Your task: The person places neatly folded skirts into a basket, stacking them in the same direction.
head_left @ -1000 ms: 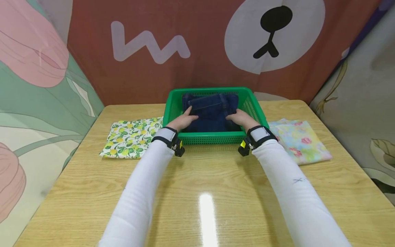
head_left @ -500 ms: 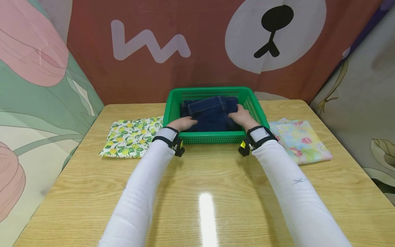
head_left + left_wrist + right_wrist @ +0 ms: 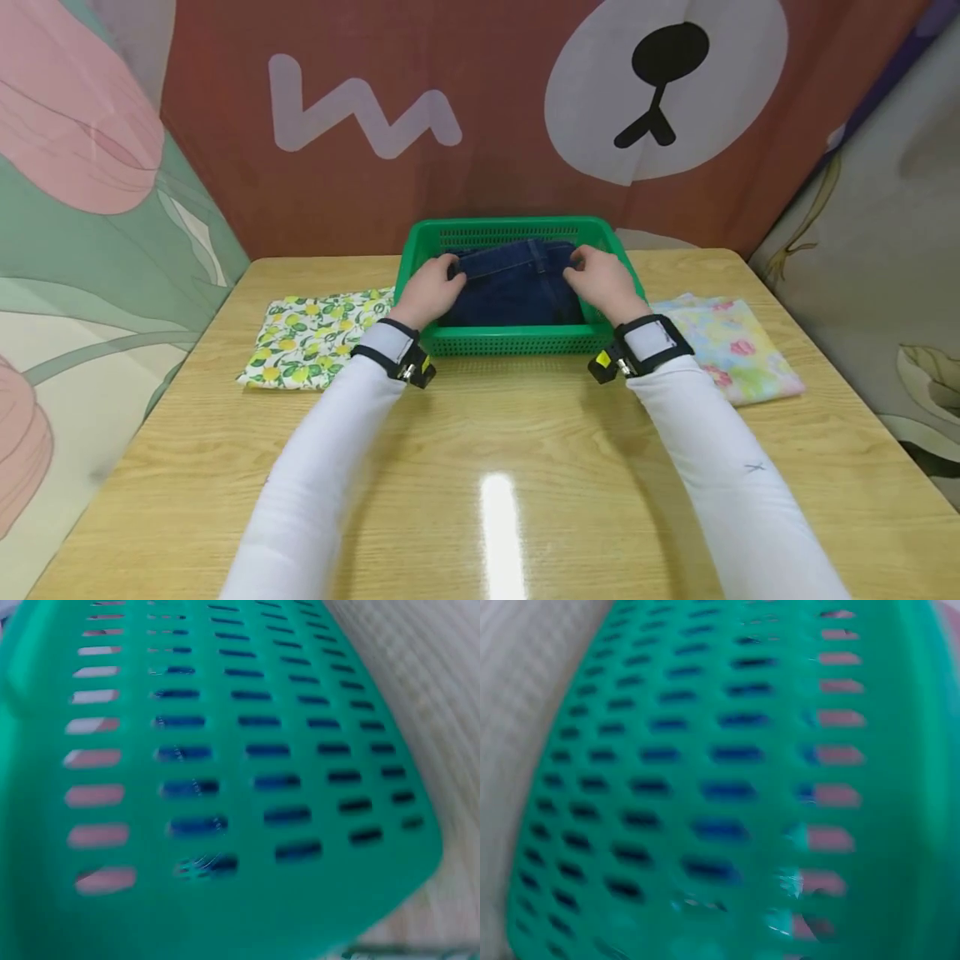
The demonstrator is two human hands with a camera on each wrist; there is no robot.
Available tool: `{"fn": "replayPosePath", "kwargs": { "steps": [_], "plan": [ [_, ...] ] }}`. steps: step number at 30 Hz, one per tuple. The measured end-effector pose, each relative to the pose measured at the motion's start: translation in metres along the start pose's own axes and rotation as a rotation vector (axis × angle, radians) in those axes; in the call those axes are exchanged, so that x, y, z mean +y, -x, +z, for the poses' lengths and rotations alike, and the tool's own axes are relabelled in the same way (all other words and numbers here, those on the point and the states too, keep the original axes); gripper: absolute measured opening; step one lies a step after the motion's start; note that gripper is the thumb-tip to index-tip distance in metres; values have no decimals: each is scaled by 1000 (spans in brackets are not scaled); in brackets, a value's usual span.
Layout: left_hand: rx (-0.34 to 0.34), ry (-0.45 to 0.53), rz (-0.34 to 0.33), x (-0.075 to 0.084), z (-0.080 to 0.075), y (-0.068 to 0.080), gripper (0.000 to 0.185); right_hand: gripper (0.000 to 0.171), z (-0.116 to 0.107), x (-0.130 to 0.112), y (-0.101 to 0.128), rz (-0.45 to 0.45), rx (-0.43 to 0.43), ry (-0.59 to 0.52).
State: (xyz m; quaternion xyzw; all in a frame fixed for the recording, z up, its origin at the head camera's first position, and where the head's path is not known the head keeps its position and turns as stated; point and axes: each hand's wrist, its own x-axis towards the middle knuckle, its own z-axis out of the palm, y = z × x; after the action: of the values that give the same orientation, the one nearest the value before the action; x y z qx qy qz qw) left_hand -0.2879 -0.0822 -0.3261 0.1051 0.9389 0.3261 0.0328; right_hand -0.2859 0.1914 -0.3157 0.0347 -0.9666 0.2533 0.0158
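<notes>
While both hands, left and right, curl round the jeans in the basket at the table's far edge, an even, level grip seems best.

We wear long white sleeves on both arms, snug fabric w/ light creases, running from elbow to wrist. Right sleeve has a small dark X-shaped mark on the forearm; left sleeve looks plain apart from a faint speck. Each wrist carries a black strap w/ a white band across it & a small black cam unit on the underside: left wrist unit shows a bit of yellow, right wrist unit has a yellow tag. Left hand & right hand are bare, no gloves.
</notes>
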Motion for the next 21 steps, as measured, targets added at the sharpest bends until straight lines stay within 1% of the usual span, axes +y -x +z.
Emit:
{"fn": "replayPosePath", "kwargs": {
  "steps": [2, 5, 10, 15, 18, 21],
  "plan": [
    [35, -45, 35, -2, -4, 8, 54, 47, -6, 1, 7, -29, 19, 4],
    [82, -62, 90, -5, -6, 22, 55, 45, -8, 4, 21, -84, 80, -19],
    [163, -94, 189, -12, 2, 44, 50, 38, -2, 12, 47, -181, 199, -29],
    [240, -123, 313, -15, 12, 63, 41, 33, 8, 20, 65, -259, 317, -22],
    [262, -119, 379, -18, 16, 75, 35, 34, 14, 23, 73, -281, 342, -24],
    [289, -118, 431, -22, 21, 85, 30, 38, 19, 27, 81, -291, 343, -19]
  ]
}}
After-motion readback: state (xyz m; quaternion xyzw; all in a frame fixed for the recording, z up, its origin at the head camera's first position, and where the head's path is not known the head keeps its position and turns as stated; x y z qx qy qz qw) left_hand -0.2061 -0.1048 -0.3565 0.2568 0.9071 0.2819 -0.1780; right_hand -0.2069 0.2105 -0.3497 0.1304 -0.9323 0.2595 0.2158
